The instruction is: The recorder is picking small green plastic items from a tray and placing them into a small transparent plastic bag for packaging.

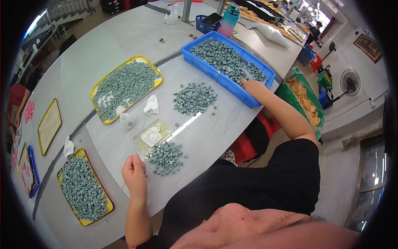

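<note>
On the worktop (124,37) two small piles (194,98) lie out; blue bin (215,74) full; right hand (253,86) reaches inside, grip unclear; left hand (134,170) clenched, empty.

A long pale grey stone-look worktable (124,37) runs through a bright workshop. Beyond its far end, a black standing fan (350,79) stands on the light floor near a framed picture (368,41) on the white wall.
</note>
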Available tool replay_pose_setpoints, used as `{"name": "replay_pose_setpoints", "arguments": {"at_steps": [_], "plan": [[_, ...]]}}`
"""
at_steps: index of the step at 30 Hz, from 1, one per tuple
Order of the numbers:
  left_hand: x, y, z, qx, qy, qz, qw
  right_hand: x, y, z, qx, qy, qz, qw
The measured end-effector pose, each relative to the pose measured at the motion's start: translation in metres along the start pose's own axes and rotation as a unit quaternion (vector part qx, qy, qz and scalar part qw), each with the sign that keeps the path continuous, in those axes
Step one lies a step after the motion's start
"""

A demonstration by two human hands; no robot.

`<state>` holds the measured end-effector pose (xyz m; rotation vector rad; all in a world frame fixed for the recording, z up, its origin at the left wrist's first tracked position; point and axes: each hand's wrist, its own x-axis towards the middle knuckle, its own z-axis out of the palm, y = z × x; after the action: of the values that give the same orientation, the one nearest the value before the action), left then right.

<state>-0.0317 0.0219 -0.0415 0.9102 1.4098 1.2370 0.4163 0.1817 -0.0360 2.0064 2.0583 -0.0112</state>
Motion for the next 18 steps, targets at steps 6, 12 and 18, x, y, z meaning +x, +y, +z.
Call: {"name": "replay_pose_setpoints", "arguments": {"at_steps": [6,12,18], "plan": [[-0.004,0.007,-0.006,0.008,-0.007,0.006,1.000,-0.010,-0.007,-0.026,-0.011,0.000,-0.013,1.000],[-0.002,0.008,-0.013,0.008,-0.021,0.002,1.000,0.019,0.002,-0.028,0.093,0.127,0.040,0.987],[0.002,0.001,-0.024,0.010,-0.008,0.007,1.000,-0.004,-0.112,-0.062,0.208,0.217,-0.053,0.952]]}}
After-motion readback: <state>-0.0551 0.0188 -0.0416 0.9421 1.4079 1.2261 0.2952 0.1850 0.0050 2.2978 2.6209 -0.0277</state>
